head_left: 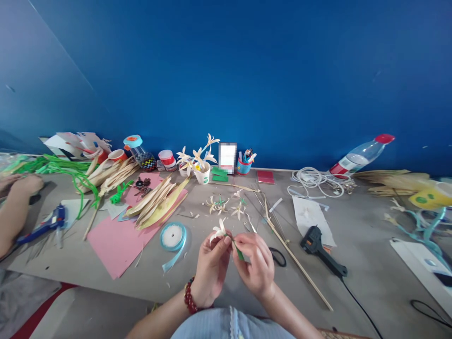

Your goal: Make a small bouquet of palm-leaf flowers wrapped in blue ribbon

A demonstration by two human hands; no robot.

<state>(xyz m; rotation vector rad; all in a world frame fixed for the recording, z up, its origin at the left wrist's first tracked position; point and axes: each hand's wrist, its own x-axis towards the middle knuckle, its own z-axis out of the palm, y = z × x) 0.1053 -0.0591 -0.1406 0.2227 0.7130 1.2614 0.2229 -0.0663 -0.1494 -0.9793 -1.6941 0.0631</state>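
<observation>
Between my hands, above the table's front part, is a white handmade flower (219, 229) with pointed petals. My left hand (213, 260) pinches it just below the petals. With closed fingers, my right hand (254, 263) holds a narrow green strip (239, 253) that meets the flower's base. Where the strip and the stem join is partly hidden by my fingers. Beyond my hands lie several small cream flowers (238, 211), some with green parts. Scissors (277, 257) lie beside my right hand, partly covered by it. Left of my left hand is a light blue ribbon roll (173, 236).
A black glue gun (319, 247) with a cord lies right, near a long dry stalk (300, 266). Pink paper (116, 245) and dried husks (155, 202) are left. A cup of flowers (202, 175) and a tilted bottle (360, 157) stand behind. Another person's arm (16, 212) rests far left.
</observation>
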